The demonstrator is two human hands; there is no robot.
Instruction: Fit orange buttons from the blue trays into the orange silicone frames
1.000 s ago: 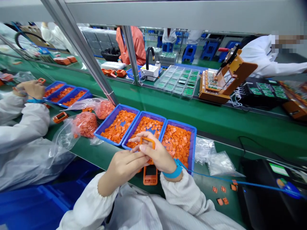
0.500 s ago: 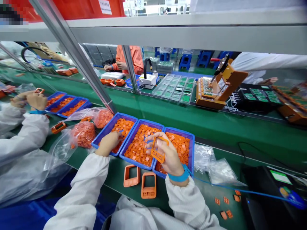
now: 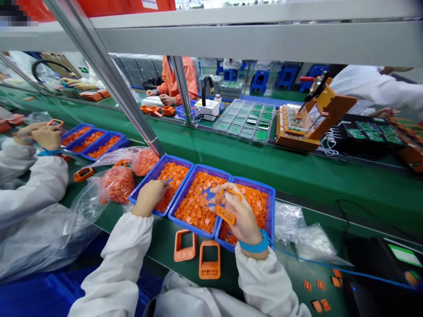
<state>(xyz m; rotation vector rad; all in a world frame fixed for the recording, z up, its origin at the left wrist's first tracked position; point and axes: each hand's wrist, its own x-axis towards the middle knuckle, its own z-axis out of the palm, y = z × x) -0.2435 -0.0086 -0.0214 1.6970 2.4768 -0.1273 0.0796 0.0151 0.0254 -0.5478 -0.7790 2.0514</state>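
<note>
My right hand point(image 3: 246, 220) grips an orange plastic frame point(image 3: 226, 219) with a rectangular window, held up over the middle and right trays. A blue wrist strap point(image 3: 255, 245) circles that wrist. My left hand point(image 3: 150, 196) reaches into the left blue tray point(image 3: 140, 190), its fingers curled together at the small orange plastic pieces point(image 3: 175, 174); whatever is between the fingertips is hidden. Similar pieces fill the middle tray point(image 3: 185, 226) and the right tray point(image 3: 271, 211). Two more orange frames, one point(image 3: 185, 254) left and one point(image 3: 209, 272) right, lie in front of the trays.
Bags of orange pieces point(image 3: 117, 185) lie left of the trays, near a co-worker's hands point(image 3: 46, 134). Clear plastic bags point(image 3: 312, 240), several loose orange parts point(image 3: 320, 284) and a black device point(image 3: 366, 281) are at right. A metal post point(image 3: 125, 94) slants down behind the trays.
The view has shifted slightly, so the bench sits a little further right. My right hand still holds the frame over the trays; my left hand stays at the pieces in the left tray.
</note>
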